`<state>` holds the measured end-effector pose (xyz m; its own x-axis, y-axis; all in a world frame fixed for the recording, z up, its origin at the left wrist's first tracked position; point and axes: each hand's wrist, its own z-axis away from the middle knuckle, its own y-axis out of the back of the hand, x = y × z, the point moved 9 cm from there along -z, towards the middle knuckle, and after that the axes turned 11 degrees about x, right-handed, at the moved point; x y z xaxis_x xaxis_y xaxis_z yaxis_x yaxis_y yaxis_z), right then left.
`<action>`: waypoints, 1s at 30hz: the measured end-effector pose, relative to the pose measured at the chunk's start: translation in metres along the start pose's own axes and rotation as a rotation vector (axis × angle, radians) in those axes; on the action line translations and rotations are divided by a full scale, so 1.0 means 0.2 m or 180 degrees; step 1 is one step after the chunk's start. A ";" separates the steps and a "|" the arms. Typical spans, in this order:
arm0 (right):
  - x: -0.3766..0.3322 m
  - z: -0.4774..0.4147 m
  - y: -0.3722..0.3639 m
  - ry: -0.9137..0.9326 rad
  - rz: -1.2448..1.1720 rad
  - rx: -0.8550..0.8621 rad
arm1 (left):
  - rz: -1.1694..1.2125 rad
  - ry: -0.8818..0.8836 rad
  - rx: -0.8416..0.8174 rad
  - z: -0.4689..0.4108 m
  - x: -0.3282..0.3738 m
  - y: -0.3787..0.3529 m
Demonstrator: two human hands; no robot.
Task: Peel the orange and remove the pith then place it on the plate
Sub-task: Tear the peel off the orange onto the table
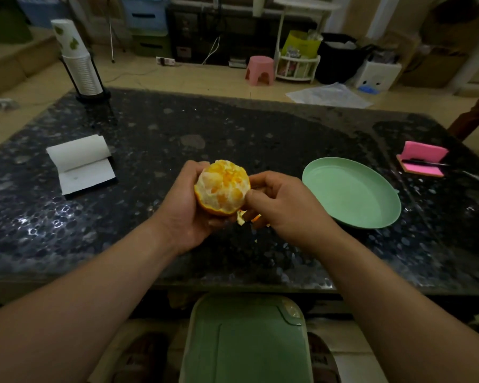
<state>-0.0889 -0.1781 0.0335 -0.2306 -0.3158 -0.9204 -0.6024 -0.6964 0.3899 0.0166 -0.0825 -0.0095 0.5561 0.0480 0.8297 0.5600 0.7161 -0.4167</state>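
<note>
Table point(233, 128), dark speckled stone. Containers first: green plate point(351, 194) sits toward the right edge, near side, only its bare green inside showing; stack of paper cups point(79, 64) in a black holder at the far left corner, one leaf-printed cup upended on top; green lidded bin point(246, 341) on the floor under the near edge, lid closed, so I cannot tell what it holds.

Other things: white paper roll point(80, 164), partly unrolled, near the left edge; pink notepad point(423, 158) with a dark pen point(423, 162) across it at the right edge, beyond the plate; pink stool point(260, 70) on the floor past the far edge. I see nothing lying between the hands and the plate.

Orange point(222, 187) is held above the middle of the table, toward the near edge, just left of the plate and apart from it; top mostly peeled, white pith patchy over the flesh, rind left round the bottom. Left hand point(186, 214) cups it from the left and beneath, fingers curled round it. Right hand point(282, 205) is at the fruit's lower right, thumb against the edge, fingers curled under, pinching a strip of peel point(241, 217) that hangs just below the orange.
</note>
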 end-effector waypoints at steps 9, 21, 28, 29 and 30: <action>0.04 0.00 0.00 0.0103 0.0286 0.0457 | -0.0102 -0.0179 0.0157 -0.01 -0.02 0.01; -0.02 0.02 0.00 0.0173 0.0041 0.0418 | -0.0191 -0.0294 0.0105 0.01 0.02 -0.01; -0.04 0.03 0.03 0.0197 0.0266 0.0360 | -0.0192 -0.0305 0.0049 0.02 0.03 -0.02; -0.03 0.02 0.03 0.0219 0.0317 0.0389 | -0.0193 -0.0307 0.0058 0.02 0.03 -0.02; -0.03 0.02 0.03 0.0226 0.0344 0.0405 | -0.0183 -0.0296 0.0063 0.03 0.02 -0.02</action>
<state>-0.0946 -0.1770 0.0414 -0.2473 -0.4323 -0.8671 -0.6698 -0.5703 0.4754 0.0135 -0.0820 -0.0018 0.4635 0.0703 0.8833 0.5766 0.7330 -0.3609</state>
